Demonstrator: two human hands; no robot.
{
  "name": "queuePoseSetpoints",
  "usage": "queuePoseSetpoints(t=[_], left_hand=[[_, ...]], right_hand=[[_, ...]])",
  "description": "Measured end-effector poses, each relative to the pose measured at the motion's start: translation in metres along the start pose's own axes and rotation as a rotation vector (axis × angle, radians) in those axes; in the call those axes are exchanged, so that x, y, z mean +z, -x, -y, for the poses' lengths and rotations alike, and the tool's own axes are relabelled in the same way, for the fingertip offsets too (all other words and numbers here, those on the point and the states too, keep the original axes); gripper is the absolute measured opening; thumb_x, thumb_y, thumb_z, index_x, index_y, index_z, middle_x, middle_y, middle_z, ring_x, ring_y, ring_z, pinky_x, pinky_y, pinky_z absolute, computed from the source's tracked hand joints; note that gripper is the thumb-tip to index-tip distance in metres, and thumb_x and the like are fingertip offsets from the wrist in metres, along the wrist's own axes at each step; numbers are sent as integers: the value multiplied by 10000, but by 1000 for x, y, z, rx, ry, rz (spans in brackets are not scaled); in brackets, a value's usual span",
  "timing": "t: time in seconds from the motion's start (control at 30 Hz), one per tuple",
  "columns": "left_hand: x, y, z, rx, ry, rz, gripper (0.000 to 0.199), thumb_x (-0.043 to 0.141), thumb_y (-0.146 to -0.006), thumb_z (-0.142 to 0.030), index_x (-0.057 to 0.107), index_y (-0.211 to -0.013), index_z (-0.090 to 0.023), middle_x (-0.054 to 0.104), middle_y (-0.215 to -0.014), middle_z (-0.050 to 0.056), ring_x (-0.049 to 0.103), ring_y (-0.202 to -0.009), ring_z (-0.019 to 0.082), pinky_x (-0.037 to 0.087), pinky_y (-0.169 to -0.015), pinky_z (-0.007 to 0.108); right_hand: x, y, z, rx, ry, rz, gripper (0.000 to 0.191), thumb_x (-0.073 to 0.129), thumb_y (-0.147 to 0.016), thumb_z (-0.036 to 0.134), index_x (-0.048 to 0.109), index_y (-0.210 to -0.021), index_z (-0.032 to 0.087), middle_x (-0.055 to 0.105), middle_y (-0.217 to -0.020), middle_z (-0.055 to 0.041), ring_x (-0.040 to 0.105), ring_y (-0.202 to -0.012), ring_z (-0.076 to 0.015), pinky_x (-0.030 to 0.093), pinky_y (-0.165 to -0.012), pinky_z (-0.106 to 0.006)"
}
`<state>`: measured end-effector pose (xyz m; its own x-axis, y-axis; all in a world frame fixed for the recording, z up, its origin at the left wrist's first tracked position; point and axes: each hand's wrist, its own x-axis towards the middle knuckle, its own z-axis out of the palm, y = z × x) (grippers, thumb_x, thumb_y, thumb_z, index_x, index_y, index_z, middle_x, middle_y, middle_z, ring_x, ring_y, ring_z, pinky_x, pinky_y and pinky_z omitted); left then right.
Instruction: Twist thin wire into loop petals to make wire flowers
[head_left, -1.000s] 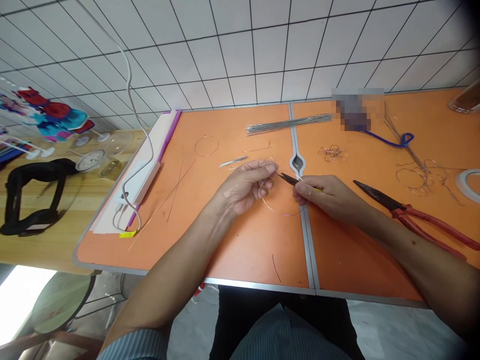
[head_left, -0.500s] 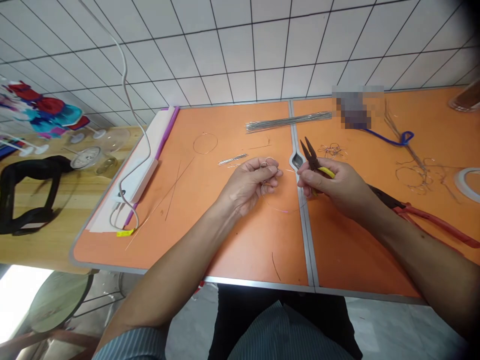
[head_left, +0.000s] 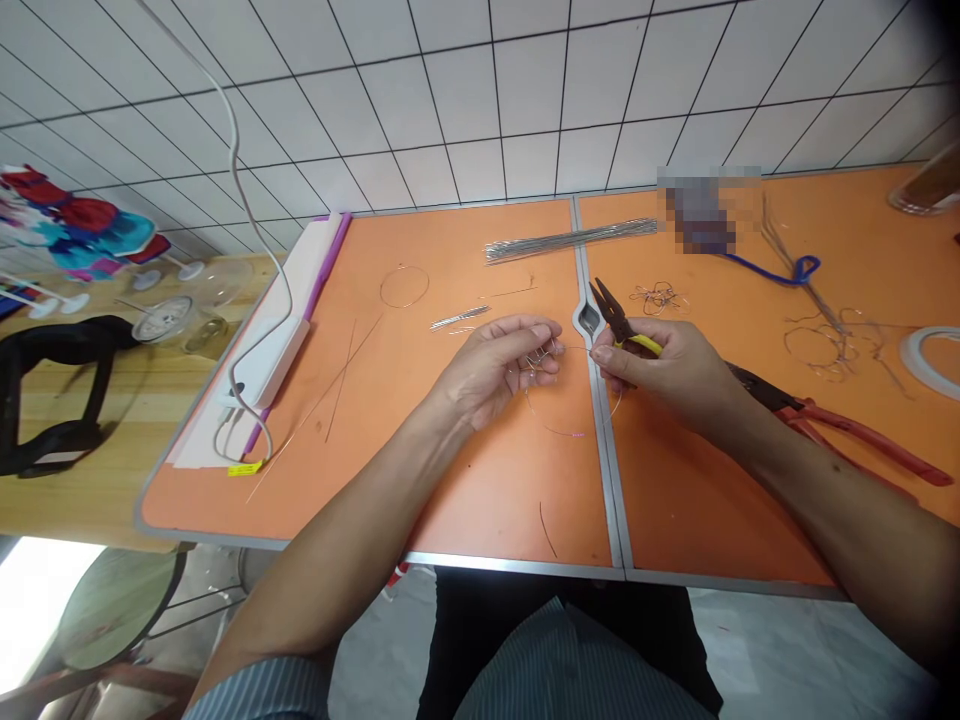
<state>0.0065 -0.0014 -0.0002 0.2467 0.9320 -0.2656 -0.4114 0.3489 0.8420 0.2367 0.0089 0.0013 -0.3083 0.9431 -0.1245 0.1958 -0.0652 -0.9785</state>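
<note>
- Now the yellow-handled needle-nose pliers point up toward the tiled wall; a second ago their tips faced the left hand.
- Left fingers pinch looped thin wire, which curves over the orange folding table toward the right hand.
- Right fingers are curled round the pliers; whether they also grip wire, I cannot tell.
- Red-handled pliers lie beside the right forearm.
- Bare tabletop separates both hands from the metal front edge.
</note>
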Motion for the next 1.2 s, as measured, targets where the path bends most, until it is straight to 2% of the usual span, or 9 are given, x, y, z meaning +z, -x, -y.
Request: queuePoseSetpoints(t=[0.3,0.6,0.73,0.87,1.03,1.2], left_hand=[[3,1,-1,7,-54,-58,127,883,-844,-207,783,-869,-132,717,-801,32,664,-628,103,543,-604,234],[-1,0,1,27,-69,-8,170,887,-840,-259,789,-891,-129,717,-810,30,663,-623,100,534,-601,232],[-2,0,0,30,-78,3,172,874,-851,-269,791,-900,-126,717,-812,32,663,-621,102,528,-591,231],[0,1,0,22,-76,15,173,878,-851,-280,790,-886,-135,697,-798,21,654,-618,98,534,-603,232],[0,1,1,1,-59,18,185,885,-850,-284,810,-922,-132,698,-793,24,663,-624,105,549,-621,241],[-1,1,2,-27,-68,-23,201,878,-854,-249,801,-1007,-145,746,-837,43,689,-657,118,567,-641,250]], right_hand=[[1,2,4,-21,44,8,341,906,-868,522,716,-839,241,612,-739,-15,583,-666,-175,519,-641,-348],[0,2,2,-21,52,4,381,910,-860,556,704,-852,237,600,-733,-10,578,-671,-170,522,-652,-342],[0,2,4,-22,45,1,364,907,-865,532,698,-851,234,591,-719,-4,569,-666,-166,525,-659,-341],[0,3,4,-38,70,6,270,857,-909,451,703,-861,234,607,-733,-8,580,-668,-169,527,-669,-343],[0,3,-1,-90,156,-5,197,782,-955,411,714,-880,241,633,-758,-10,585,-677,-177,490,-677,-344],[1,6,-3,-176,333,-111,195,748,-972,416,710,-880,249,599,-753,-14,522,-683,-186,404,-641,-336]])
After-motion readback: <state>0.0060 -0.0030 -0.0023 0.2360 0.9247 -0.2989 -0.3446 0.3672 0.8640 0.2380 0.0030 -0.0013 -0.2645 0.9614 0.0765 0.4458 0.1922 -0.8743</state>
